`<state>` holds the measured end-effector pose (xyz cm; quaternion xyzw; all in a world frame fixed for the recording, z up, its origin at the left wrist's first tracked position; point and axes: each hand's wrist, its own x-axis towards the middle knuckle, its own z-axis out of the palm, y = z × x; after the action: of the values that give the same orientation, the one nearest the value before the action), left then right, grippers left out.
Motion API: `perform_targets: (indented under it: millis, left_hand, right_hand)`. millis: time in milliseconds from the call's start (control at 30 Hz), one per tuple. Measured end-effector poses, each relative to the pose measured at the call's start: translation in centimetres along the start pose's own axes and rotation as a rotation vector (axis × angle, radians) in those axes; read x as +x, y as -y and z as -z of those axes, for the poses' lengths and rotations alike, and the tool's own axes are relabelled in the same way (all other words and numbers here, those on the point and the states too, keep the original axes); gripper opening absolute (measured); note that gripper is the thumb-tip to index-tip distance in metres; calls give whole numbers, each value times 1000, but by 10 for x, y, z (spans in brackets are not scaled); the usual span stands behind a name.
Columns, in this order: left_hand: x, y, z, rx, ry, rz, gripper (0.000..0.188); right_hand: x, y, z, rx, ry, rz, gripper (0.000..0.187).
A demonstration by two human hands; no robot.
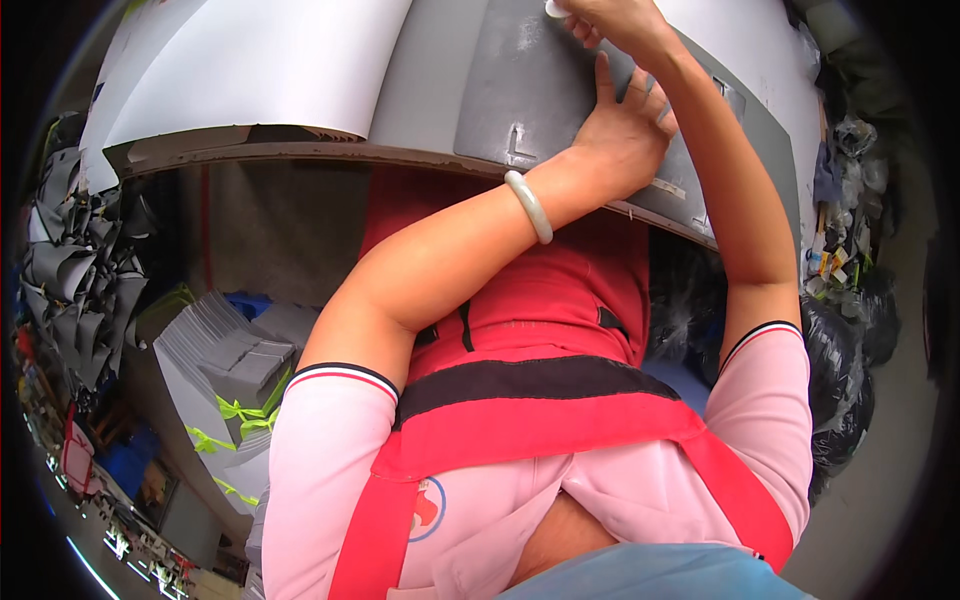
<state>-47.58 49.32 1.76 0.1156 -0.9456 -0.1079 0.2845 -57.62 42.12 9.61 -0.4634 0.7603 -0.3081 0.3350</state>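
My left hand (628, 135), fingers spread, presses flat on a dark grey sheet (505, 85) at the table's near edge. The sheet has L-shaped marks or cut-outs near its corners and whitish smudges on top. A pale bangle circles my left wrist. Beyond it, my right hand (612, 22) is closed on a small white rounded piece (556, 9), partly cut off by the upper edge of view; its kind cannot be made out. My right forearm passes over the sheet's right side. A lighter grey sheet (425, 75) lies beneath the dark one.
Large white sheets (250, 75) cover the table's left, one curling at its near edge. Below left stand stacked grey pieces (240, 360) tied with bright green strips. Dark scraps (85, 270) pile at far left; black plastic bags (840, 370) stand at right.
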Motion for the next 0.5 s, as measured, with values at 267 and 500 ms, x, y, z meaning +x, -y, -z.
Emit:
perform_targets:
  millis: [267,500]
  left_hand:
    - [-19,-3,-21,0,-224,89,43]
    - [-13,-7,-8,-32,-76,11,47]
  right_hand:
    - [-108,26,-46,-226,234,95,16]
    - [-106,32,-58,-608,330,71,19]
